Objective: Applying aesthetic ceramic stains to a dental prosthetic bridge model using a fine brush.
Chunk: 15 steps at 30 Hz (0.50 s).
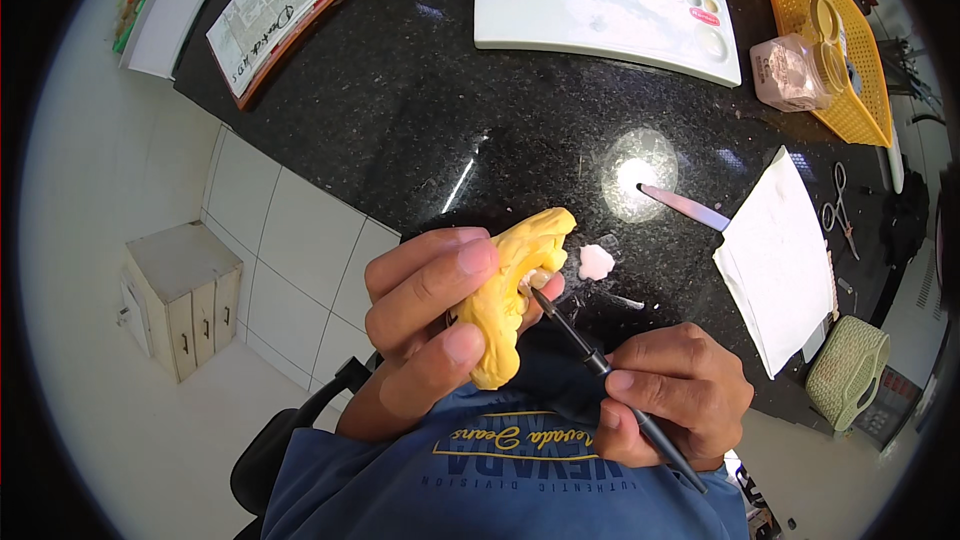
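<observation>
My left hand point(420, 315) grips a yellow dental cast point(480, 330), tilted up above the counter's near edge. Thumb and fingers close round its left side, and one fingertip shows behind it. Pinched like a pen in my right hand point(685, 390) is a fine brush point(572, 330) with a black handle. Its dark pointed tip meets a small whitish tooth point(538, 278) on the cast; whether it touches or just hovers I cannot tell. Just beyond the cast, a pale pink-white lump point(596, 262) lies on the counter.
On the black speckled counter point(420, 120) stands a white palette point(600, 25) with coloured wells. A pointed tool point(680, 205) rests by a white cloth point(780, 260). Farther right are scissor-like forceps point(840, 210), a lidded jar point(790, 75), a yellow basket point(875, 90) and a green basket point(848, 370).
</observation>
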Tool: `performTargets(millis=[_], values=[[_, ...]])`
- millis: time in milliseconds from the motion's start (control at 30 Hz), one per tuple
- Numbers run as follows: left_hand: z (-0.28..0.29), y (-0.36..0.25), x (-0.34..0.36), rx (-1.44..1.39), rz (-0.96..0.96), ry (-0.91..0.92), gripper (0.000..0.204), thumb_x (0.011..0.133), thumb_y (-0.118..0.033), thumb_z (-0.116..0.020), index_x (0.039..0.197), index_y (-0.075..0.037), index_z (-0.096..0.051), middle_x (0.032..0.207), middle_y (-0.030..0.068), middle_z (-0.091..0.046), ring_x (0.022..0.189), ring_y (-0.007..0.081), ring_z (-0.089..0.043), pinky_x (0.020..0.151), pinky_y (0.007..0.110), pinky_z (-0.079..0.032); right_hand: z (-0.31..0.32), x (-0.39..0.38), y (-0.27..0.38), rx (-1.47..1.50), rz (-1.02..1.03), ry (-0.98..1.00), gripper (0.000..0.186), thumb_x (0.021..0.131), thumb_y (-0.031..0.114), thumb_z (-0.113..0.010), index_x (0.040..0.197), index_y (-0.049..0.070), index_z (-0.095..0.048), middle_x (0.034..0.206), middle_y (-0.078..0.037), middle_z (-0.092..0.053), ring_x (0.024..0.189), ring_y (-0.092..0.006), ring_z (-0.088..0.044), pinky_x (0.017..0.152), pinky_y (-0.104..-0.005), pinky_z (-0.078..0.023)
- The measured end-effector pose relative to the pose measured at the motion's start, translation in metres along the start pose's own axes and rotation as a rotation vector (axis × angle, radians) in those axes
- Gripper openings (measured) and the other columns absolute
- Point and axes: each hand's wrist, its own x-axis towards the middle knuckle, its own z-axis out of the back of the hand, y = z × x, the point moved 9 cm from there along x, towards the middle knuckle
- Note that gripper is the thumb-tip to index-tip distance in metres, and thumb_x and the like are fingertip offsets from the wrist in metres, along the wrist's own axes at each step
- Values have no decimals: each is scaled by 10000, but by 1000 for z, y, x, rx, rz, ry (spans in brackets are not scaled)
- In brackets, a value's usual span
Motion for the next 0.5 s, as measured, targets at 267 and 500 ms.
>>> performTargets(millis=[267, 500], values=[[1, 0, 0, -7, 1, -19, 810, 713, -168, -823, 1287, -134, -252, 1166, 169, -473, 864, 254, -597, 661, 260, -577, -3, 1, 0, -5, 19, 44, 150, 700, 42, -739, 825, -12, -676, 732, -140, -650, 609, -204, -654, 512, -275, -551], [1, 0, -2, -17, -7, -29, 816, 713, -165, -822, 1292, -134, -248, 1171, 170, -470, 869, 251, -597, 669, 261, -581, -1, 0, 0, -8, 4, 25, 151, 700, 40, -737, 827, -12, -675, 733, -139, -650, 612, -208, -655, 516, -276, -553]])
